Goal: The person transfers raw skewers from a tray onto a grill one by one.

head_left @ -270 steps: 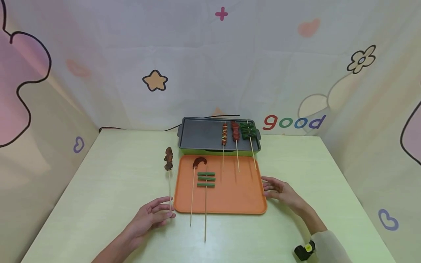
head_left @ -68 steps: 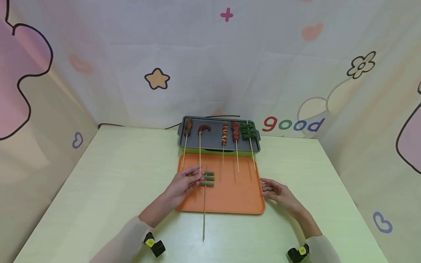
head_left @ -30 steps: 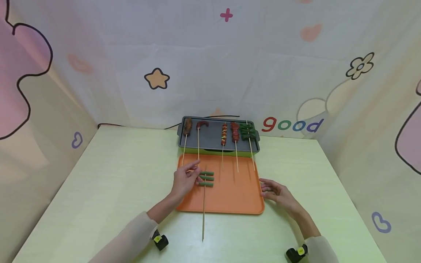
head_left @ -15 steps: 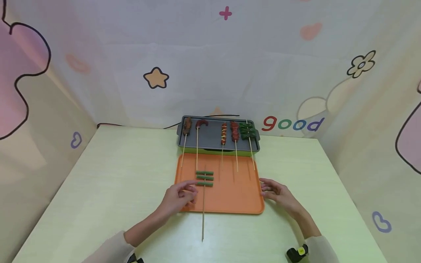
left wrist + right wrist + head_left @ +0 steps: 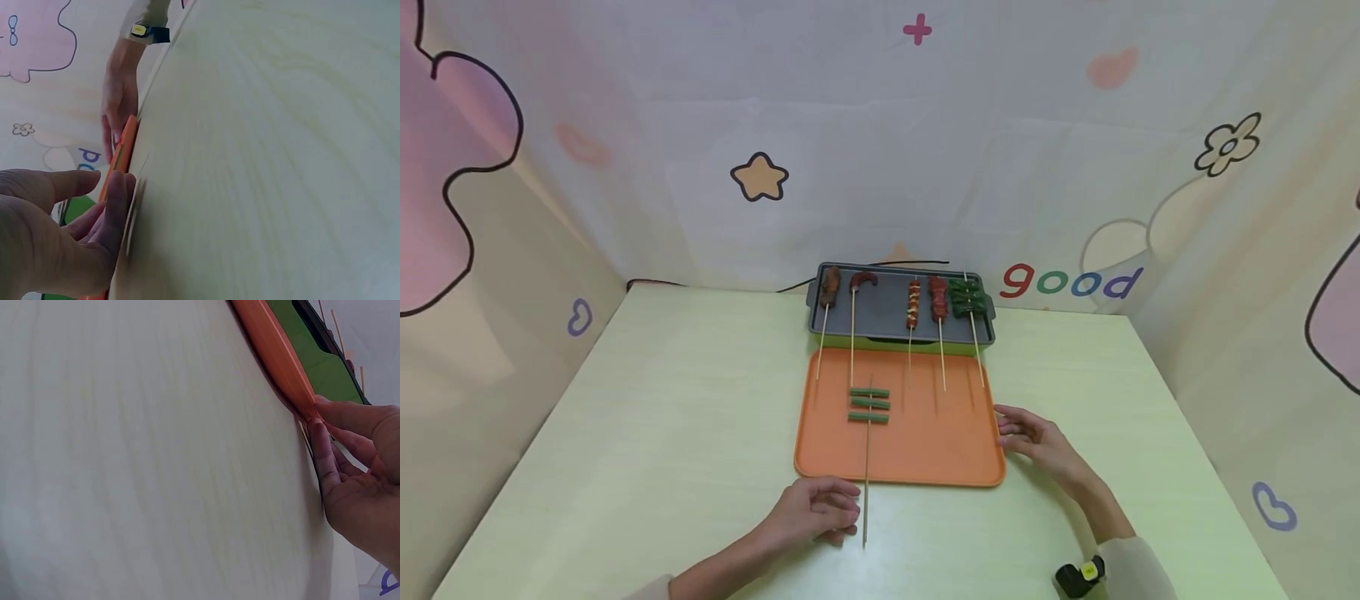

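A green bean skewer (image 5: 869, 404) lies on the orange tray (image 5: 940, 450), its bare stick running past the tray's front edge onto the table. Beside the lower end of that stick is my left hand (image 5: 822, 510), its fingers loosely bent and nothing between them. My right hand (image 5: 1037, 442) holds the tray's right edge with thumb and fingertips; in the right wrist view, the thumb and a finger (image 5: 356, 419) meet the orange rim. Behind the tray, the grill pan (image 5: 887, 312) bears a brown meat skewer (image 5: 830, 287) and a curled dark red skewer (image 5: 863, 280) at its left.
Further right on the grill pan lie a thin sausage-like skewer (image 5: 913, 304), a red meat skewer (image 5: 938, 298) and a leafy green skewer (image 5: 967, 297). Their sticks reach out over the tray. A printed cloth (image 5: 865, 150) hangs behind the table (image 5: 685, 400).
My left hand put the curled dark red skewer on the grill pan, after the brown one, let go and moved back toward the green bean skewer's stick. My right hand stayed at the tray.
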Demonstrator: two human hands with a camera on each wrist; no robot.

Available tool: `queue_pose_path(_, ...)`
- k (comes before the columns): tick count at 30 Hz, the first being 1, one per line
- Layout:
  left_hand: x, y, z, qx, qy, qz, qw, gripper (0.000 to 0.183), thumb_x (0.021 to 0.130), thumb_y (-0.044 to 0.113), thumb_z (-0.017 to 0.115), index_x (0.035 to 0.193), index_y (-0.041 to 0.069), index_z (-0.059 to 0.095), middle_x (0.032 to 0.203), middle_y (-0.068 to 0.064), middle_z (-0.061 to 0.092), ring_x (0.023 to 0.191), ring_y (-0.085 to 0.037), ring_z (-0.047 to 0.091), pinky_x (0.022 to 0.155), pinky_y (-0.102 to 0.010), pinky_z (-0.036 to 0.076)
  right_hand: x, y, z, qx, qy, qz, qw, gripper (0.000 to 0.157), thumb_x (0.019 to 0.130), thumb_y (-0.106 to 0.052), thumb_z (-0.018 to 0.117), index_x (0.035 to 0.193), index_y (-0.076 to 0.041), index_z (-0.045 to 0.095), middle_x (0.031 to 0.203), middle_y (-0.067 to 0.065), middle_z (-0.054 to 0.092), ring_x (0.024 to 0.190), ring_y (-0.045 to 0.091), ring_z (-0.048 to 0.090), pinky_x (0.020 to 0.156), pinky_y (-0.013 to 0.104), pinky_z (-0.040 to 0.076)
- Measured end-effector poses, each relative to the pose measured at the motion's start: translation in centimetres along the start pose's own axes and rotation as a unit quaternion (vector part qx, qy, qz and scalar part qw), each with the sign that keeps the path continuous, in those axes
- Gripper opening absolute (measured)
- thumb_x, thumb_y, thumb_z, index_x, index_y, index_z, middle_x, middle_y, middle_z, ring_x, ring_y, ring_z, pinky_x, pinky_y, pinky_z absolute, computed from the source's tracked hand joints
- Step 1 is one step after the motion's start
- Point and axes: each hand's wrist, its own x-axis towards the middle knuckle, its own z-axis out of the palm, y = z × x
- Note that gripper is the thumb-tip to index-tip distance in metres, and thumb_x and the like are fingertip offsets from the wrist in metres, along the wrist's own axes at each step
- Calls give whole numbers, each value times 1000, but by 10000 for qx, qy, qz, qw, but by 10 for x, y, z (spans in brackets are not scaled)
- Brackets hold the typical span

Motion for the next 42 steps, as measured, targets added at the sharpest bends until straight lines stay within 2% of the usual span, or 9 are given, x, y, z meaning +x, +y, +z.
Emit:
queue_pose_path(5, 3, -2, 6, -65, 31, -55, 10000, 45, 92, 5, 72, 131, -11, 57, 107, -13, 73, 90, -21, 76, 71, -28, 62, 0, 1, 0, 6, 3, -12, 10000, 58, 100, -2, 62, 151, 12, 37, 129, 30, 54, 103, 1, 62, 89, 14, 53)
queue_pose_path(12, 6, -3, 15, -184, 62, -149, 9997, 53, 89, 4, 75, 136, -10, 53, 100, -9, 73, 86, -20, 76, 68, -29, 61, 0, 0, 0, 28, 10, -4, 10000, 59, 100, -2, 62, 151, 12, 37, 128, 25, 56, 103, 1, 63, 89, 14, 53)
queue_pose_path(18, 8, -3, 19, -253, 26, -232, 9994, 57, 86, 3, 77, 136, -10, 51, 98, -8, 74, 83, -17, 75, 66, -27, 61, 2, 2, 0, -11, 43, 32, 10000, 59, 99, -2, 63, 150, 11, 38, 124, 12, 59, 103, 1, 64, 90, 14, 53)
queue_pose_path(20, 9, -3, 20, -297, 11, -226, 9993, 57, 85, 2, 77, 136, -10, 51, 97, -8, 73, 82, -17, 75, 66, -27, 61, 2, 2, 0, 6, 38, 38, 10000, 59, 99, -2, 63, 151, 11, 38, 124, 11, 59, 103, 1, 64, 90, 14, 53)
queue_pose_path(30, 9, 5, 19, -506, 39, -22, 9987, 55, 88, -4, 72, 138, -11, 50, 107, -13, 72, 88, -19, 76, 69, -24, 60, -1, 0, 1, 21, 37, 28, 10000, 59, 99, -1, 62, 151, 11, 37, 129, 26, 56, 104, 1, 62, 89, 14, 53)
queue_pose_path(37, 8, 12, 17, -500, 7, 157, 9986, 53, 89, -9, 63, 140, -11, 47, 113, -18, 69, 87, -14, 73, 67, -21, 59, -2, -3, 2, 83, 35, 36, 10000, 58, 100, 0, 60, 151, 13, 35, 131, 32, 52, 102, 1, 63, 89, 14, 54)
queue_pose_path(42, 9, 16, 15, -381, 115, 330, 9987, 54, 92, -4, 66, 142, -9, 48, 117, -23, 69, 89, -15, 73, 68, -23, 59, -2, -3, 2, 27, 58, 57, 10000, 58, 100, 0, 61, 151, 13, 36, 131, 35, 52, 103, 1, 62, 89, 14, 53)
